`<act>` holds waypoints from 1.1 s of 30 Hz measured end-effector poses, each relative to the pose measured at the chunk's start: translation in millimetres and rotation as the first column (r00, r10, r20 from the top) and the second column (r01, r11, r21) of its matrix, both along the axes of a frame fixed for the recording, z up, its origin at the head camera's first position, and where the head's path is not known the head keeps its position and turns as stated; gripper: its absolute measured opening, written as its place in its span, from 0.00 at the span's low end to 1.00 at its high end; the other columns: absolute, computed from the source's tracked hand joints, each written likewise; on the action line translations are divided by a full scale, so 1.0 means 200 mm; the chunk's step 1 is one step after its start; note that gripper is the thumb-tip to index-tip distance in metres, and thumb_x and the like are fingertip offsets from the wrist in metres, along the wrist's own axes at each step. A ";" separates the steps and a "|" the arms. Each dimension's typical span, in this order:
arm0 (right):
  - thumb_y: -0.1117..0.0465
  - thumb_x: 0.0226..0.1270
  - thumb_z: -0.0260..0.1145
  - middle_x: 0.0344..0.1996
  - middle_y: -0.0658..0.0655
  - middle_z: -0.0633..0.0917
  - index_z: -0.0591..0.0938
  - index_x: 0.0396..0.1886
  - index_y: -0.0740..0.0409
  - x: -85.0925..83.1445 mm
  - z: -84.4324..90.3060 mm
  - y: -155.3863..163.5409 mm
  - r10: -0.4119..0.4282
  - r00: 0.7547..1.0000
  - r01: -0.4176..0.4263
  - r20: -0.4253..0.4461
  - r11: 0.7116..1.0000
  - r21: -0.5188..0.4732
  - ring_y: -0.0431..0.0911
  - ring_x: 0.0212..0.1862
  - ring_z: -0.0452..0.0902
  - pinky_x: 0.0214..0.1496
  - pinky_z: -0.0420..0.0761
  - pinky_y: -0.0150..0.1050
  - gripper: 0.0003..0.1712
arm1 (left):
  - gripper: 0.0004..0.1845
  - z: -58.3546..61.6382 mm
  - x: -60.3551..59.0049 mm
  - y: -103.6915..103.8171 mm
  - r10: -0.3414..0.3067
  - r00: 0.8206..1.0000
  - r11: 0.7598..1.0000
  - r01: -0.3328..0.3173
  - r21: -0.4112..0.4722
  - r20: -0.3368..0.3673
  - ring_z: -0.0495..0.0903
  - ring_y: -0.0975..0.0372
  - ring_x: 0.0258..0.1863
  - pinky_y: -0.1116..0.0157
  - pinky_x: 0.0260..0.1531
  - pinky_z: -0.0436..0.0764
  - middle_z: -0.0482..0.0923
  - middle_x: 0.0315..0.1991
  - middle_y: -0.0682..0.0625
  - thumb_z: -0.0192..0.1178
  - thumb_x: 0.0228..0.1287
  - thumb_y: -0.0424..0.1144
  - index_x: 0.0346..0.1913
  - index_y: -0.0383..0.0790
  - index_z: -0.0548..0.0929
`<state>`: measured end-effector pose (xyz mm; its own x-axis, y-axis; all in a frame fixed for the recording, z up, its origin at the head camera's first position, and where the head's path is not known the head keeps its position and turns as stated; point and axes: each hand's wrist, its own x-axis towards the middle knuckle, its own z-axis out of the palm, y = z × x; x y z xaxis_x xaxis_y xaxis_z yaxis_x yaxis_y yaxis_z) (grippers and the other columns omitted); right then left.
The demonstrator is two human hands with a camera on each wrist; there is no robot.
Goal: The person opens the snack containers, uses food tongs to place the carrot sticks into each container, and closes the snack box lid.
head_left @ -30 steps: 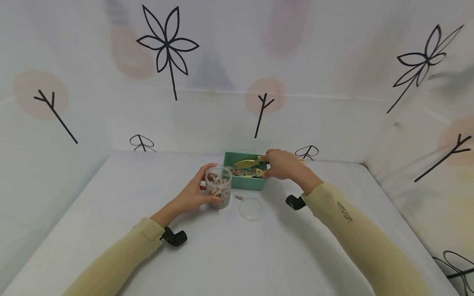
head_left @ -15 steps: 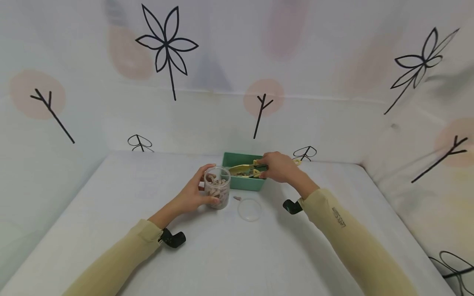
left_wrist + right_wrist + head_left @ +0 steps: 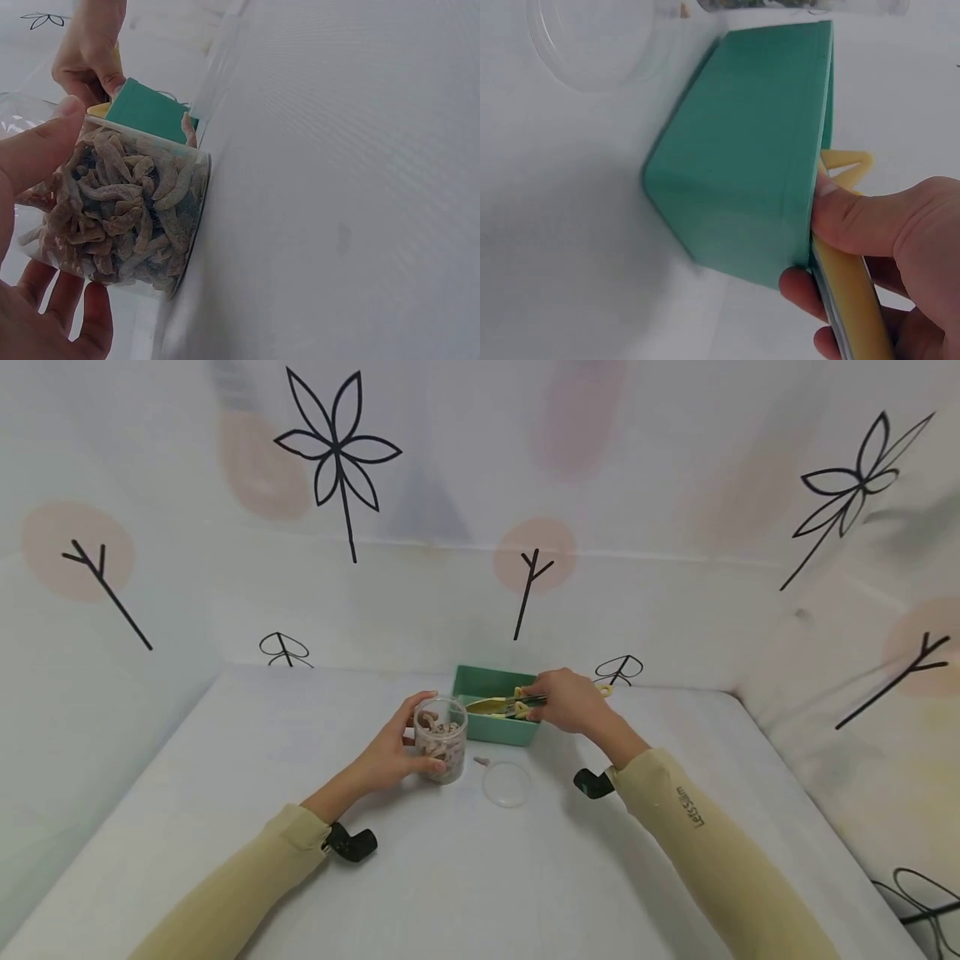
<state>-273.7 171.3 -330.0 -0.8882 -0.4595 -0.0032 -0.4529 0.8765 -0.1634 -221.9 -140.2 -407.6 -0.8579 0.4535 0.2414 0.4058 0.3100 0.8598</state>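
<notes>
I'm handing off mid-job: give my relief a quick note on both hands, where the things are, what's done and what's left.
Left hand grips the clear jar, upright on the table, nearly full of brownish pieces.
Right hand pinches yellow tongs over the green box behind the jar.
Lid lies flat in front of the box; one stray piece beside it.
Done: jar mostly filled.
Left: likely more pieces, the stray one, the lid.

Probably "LetsSlim" on right sleeve [image 3: 692, 807]
</notes>
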 end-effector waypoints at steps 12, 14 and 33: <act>0.54 0.62 0.75 0.51 0.56 0.85 0.84 0.58 0.56 0.03 0.01 0.00 -0.011 1.000 0.011 -0.021 0.999 -0.031 0.50 0.49 0.81 0.39 0.80 0.44 0.26 | 0.56 0.02 0.00 0.00 0.012 1.000 1.000 -0.012 -0.004 0.016 0.70 0.51 0.55 0.50 0.53 0.74 0.70 0.61 0.41 0.78 0.52 0.34 0.78 0.54 0.52; 0.54 0.62 0.75 0.51 0.57 0.85 0.85 0.58 0.56 0.03 0.02 0.02 -0.023 1.000 0.022 -0.022 0.999 -0.046 0.51 0.49 0.81 0.42 0.80 0.45 0.25 | 0.57 0.01 0.00 0.01 0.015 1.000 1.000 -0.015 -0.007 0.017 0.70 0.49 0.56 0.49 0.54 0.73 0.70 0.61 0.39 0.77 0.52 0.33 0.78 0.53 0.51; 0.57 0.63 0.74 0.50 0.60 0.86 0.84 0.58 0.62 0.06 0.10 0.18 -0.106 0.994 0.103 0.001 0.961 -0.256 0.49 0.43 0.81 0.41 0.80 0.45 0.25 | 0.52 0.15 0.10 0.03 -0.005 1.000 1.000 0.005 0.009 0.020 0.70 0.48 0.55 0.48 0.53 0.74 0.70 0.60 0.33 0.75 0.54 0.28 0.77 0.42 0.53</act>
